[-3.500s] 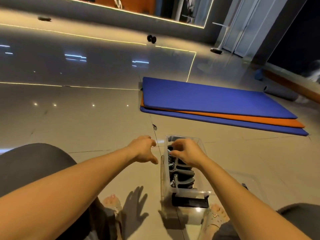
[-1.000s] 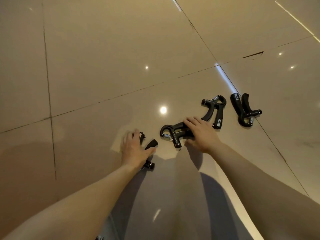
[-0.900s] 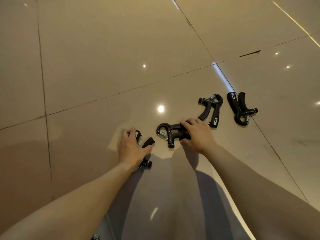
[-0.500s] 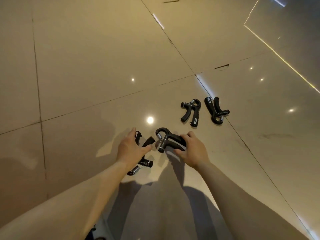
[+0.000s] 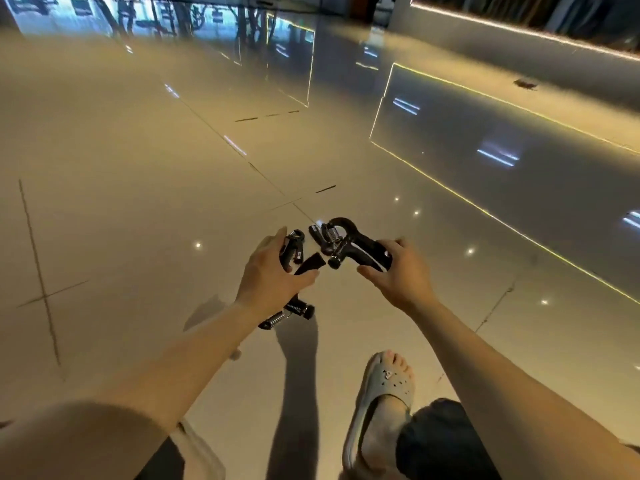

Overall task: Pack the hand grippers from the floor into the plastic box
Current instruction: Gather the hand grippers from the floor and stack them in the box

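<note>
Above the floor, your left hand clasps one hand gripper, your right hand a second hand gripper; both look light and stiff, so hold the handles, not the springs

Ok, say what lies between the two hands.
Head view: black hand gripper in the left hand, black looped gripper in the right hand, ends close together.

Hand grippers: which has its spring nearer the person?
The left gripper, in the left hand: its spring shows near the wrist. The right gripper, in the right hand, has its spring at the far end.
</note>
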### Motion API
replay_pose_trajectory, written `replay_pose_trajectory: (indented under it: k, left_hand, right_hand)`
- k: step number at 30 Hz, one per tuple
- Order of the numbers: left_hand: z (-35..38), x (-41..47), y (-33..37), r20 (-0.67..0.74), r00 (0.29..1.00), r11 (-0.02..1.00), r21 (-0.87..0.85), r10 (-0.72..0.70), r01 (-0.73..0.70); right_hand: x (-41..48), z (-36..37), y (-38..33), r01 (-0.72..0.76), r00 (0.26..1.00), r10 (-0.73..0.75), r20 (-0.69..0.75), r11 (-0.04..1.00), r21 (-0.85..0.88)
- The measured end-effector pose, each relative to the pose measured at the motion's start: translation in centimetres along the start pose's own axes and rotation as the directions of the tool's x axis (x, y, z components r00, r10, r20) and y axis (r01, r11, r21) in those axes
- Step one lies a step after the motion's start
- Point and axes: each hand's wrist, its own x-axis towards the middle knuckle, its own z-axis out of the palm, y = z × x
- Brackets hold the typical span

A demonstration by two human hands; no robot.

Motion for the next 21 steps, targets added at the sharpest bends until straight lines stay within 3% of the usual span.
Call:
replay_pose_trajectory:
  k: [8,15,21]
  left_hand:
    - [-1.0,-13.1,15.0,0.125,0.947,0.953,0.027,0.296,-0.302]
    - [-2.6,-25.2,24.6,0.218,0.824,0.845,-0.002,0.523,-0.535]
    - [-1.5,-33.4,30.0,0.333,0.715,0.782,-0.138,0.614,-0.607]
  right_hand:
    - [-16.5,-15.4,0.7,-0.082,0.973,0.082,-0.218,0.997,0.006]
    - [-33.3,-25.9,0.6,-0.181,0.902,0.181,-0.393,0.983,0.038]
    - [-46.8,-31.7,0.6,-0.309,0.84,0.271,-0.469,0.951,-0.005]
